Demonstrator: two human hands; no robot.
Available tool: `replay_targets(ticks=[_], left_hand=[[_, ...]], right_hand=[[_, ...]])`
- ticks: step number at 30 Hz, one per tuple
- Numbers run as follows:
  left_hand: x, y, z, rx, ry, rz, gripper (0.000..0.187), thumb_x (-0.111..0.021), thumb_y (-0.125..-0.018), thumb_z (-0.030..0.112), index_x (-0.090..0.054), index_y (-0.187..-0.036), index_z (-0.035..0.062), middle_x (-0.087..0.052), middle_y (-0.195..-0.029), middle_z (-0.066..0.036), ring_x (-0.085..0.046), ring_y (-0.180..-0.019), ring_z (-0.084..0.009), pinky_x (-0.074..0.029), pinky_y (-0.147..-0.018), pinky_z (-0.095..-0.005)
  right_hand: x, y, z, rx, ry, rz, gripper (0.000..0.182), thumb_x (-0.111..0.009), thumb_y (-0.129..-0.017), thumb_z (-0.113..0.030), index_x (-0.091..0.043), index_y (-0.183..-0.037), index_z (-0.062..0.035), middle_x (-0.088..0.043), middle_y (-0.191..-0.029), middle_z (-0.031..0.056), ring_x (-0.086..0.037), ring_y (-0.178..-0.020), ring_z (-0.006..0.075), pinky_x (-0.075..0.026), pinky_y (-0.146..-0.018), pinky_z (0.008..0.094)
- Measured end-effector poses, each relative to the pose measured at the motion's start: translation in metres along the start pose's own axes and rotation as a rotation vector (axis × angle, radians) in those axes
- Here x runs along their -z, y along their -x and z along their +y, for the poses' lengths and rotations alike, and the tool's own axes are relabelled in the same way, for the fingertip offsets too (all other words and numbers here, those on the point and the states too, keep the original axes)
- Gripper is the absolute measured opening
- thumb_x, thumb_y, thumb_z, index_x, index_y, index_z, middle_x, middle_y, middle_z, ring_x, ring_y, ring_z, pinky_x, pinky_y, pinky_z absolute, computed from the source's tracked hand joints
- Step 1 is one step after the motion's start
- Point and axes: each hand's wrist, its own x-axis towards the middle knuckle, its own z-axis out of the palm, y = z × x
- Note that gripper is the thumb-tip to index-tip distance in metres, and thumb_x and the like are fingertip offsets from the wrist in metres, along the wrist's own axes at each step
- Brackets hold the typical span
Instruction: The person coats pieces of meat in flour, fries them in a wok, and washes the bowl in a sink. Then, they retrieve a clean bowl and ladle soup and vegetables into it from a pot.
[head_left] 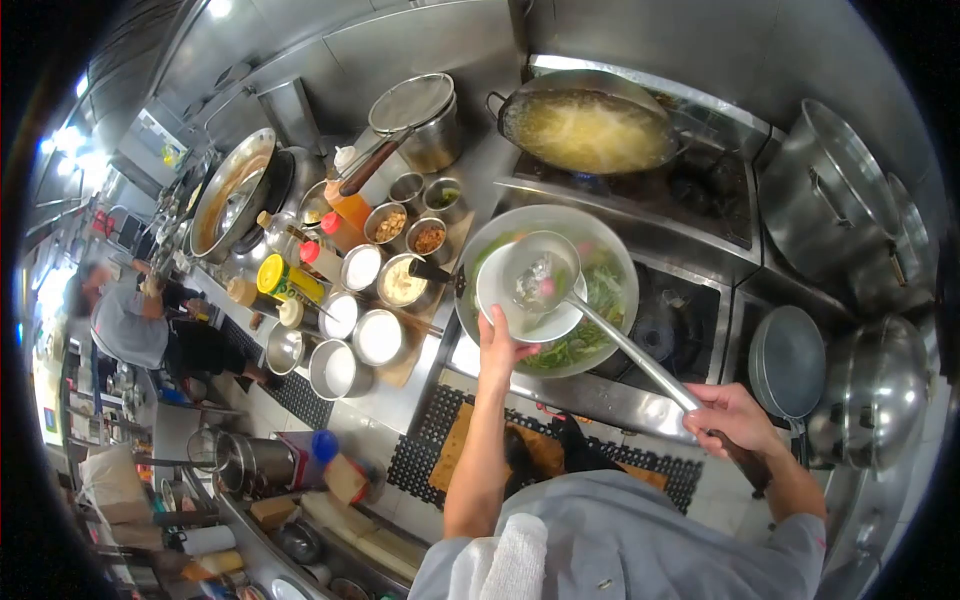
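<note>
My left hand (498,348) grips the lower edge of a white bowl (490,285), fingers around its rim. My right hand (735,420) is wrapped around the long handle of a metal ladle (640,352). The ladle's round head is over the bowl and covers much of its inside; something clear with a pinkish bit shows in the head. Whether the head touches the bowl cannot be made out. Beneath both is a large, wide metal pot (628,310) holding liquid with green leaves (602,288) and pieces of pink.
A wok (585,125) of yellowish steaming liquid sits on the back burner. Metal containers of white powder (380,336), several bottles and a strainer-topped pot (430,125) stand left. Large pots (830,190) and pans (787,360) line the right. Another person (135,320) stands far left.
</note>
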Motion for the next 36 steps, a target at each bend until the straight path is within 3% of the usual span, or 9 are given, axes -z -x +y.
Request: replay_targets(ticks=[10, 15, 19, 21, 22, 26, 35, 36], left_hand=[[0.013, 0.009, 0.003, -0.011, 0.056, 0.008, 0.062, -0.031, -0.100, 0.054, -0.027, -0.142, 0.0077, -0.062, -0.112, -0.019, -0.068, -0.081, -0.0257, -0.058, -0.063, -0.0325], [0.022, 0.011, -0.001, -0.034, 0.058, 0.046, 0.063, -0.031, -0.101, 0.052, -0.030, -0.140, 0.0026, -0.061, -0.113, -0.020, -0.068, -0.081, -0.0263, -0.058, -0.059, -0.0313], [0.036, 0.020, 0.005, -0.005, 0.001, 0.101, 0.058, -0.030, -0.102, 0.047, -0.030, -0.142, 0.0049, -0.058, -0.120, -0.019, -0.068, -0.086, -0.0238, -0.059, -0.058, -0.0283], [0.050, 0.025, 0.009, -0.036, -0.071, 0.142, 0.057, -0.032, -0.102, 0.045, -0.035, -0.139, 0.0018, -0.059, -0.117, -0.020, -0.068, -0.085, -0.0237, -0.059, -0.057, -0.0288], [0.059, 0.028, 0.010, -0.037, -0.094, 0.146, 0.058, -0.032, -0.102, 0.045, -0.036, -0.138, -0.0004, -0.060, -0.116, -0.020, -0.068, -0.087, -0.0247, -0.060, -0.059, -0.0312], [0.094, 0.038, 0.011, -0.047, -0.235, 0.236, 0.061, -0.036, -0.101, 0.047, -0.039, -0.137, -0.0022, -0.060, -0.117, -0.019, -0.068, -0.088, -0.0252, -0.060, -0.058, -0.0330], [0.128, 0.080, 0.019, -0.061, -0.244, 0.362, 0.061, -0.038, -0.101, 0.047, -0.041, -0.137, -0.0019, -0.059, -0.119, -0.016, -0.066, -0.093, -0.0216, -0.058, -0.065, -0.0311], [0.119, 0.091, 0.032, -0.055, -0.216, 0.356, 0.061, -0.037, -0.102, 0.046, -0.040, -0.138, -0.0024, -0.059, -0.121, -0.015, -0.064, -0.099, -0.0204, -0.056, -0.072, -0.0309]], right_hand=[[-0.003, 0.000, 0.027, 0.096, 0.371, 0.106, 0.054, -0.061, -0.087, 0.000, -0.046, -0.139, -0.0027, -0.057, -0.076, 0.0035, -0.050, -0.055, 0.0055, -0.043, -0.048, 0.0214], [0.002, -0.004, 0.042, 0.532, 0.880, 0.285, 0.059, -0.069, -0.079, -0.002, -0.049, -0.134, 0.0006, -0.058, -0.080, 0.0083, -0.054, -0.065, 0.0126, -0.045, -0.059, 0.0264], [0.012, -0.023, 0.045, 0.539, 0.891, 0.413, 0.058, -0.069, -0.079, -0.003, -0.050, -0.133, 0.0003, -0.057, -0.081, 0.0113, -0.054, -0.065, 0.0174, -0.045, -0.060, 0.0305], [0.029, -0.047, 0.050, 0.656, 1.065, 0.497, 0.058, -0.069, -0.079, -0.004, -0.050, -0.133, 0.0003, -0.054, -0.080, 0.0137, -0.053, -0.065, 0.0235, -0.045, -0.062, 0.0329], [0.031, -0.057, 0.048, 0.618, 1.040, 0.498, 0.057, -0.068, -0.079, -0.005, -0.050, -0.133, 0.0001, -0.054, -0.081, 0.0167, -0.054, -0.068, 0.0297, -0.046, -0.065, 0.0346], [0.061, -0.109, 0.068, 0.633, 1.082, 0.513, 0.055, -0.066, -0.081, -0.007, -0.049, -0.132, 0.0005, -0.058, -0.086, 0.0198, -0.059, -0.079, 0.0369, -0.047, -0.071, 0.0398], [0.080, -0.166, 0.098, 0.668, 1.061, 0.452, 0.055, -0.065, -0.081, -0.008, -0.048, -0.132, 0.0026, -0.060, -0.093, 0.0225, -0.059, -0.083, 0.0398, -0.048, -0.074, 0.0420], [0.079, -0.170, 0.098, 0.669, 1.063, 0.448, 0.055, -0.065, -0.081, -0.008, -0.048, -0.132, 0.0026, -0.060, -0.093, 0.0225, -0.059, -0.083, 0.0398, -0.048, -0.074, 0.0420]])
